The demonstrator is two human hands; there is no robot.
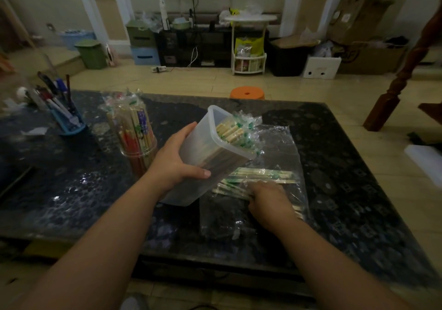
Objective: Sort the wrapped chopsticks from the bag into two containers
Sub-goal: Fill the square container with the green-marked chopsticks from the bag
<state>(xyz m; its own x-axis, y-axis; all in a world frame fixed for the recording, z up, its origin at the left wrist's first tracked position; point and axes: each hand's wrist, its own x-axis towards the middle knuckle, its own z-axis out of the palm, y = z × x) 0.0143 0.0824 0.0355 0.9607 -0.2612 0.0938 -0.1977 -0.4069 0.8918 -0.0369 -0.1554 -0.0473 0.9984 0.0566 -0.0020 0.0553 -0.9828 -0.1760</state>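
Head view: found thin bamboo chopsticks in green-printed clear wrappers (259, 177) lying in a loose heap at 5 o'clock of centre, on a flattened clear plastic bag (284, 147). Judged them light and stiff, the film slick and crinkly and likely to slide. Reckoned it best to take a small bundle across its middle, not by the loose wrapper tails.

Saw the right hand (269, 202) set upon that heap, fingers bent down over it and fingertips hidden; could not tell whether anything was pinched. Saw the left hand (173, 160) wrapped round a translucent rectangular plastic container (205, 156), tilted with its mouth toward 1 o'clock and holding more green-wrapped pairs. Noted at 9 o'clock a round clear jar (137, 142), upright and packed with red- and blue-printed pairs.

Made out beneath everything a dark speckled glossy tabletop (71, 190), probably slippery under film. Picked out at 10 o'clock a blue pen holder (69, 124), and at 12 o'clock an orange round stool (247, 92) on pale floor tiles, with cluttered shelves behind.
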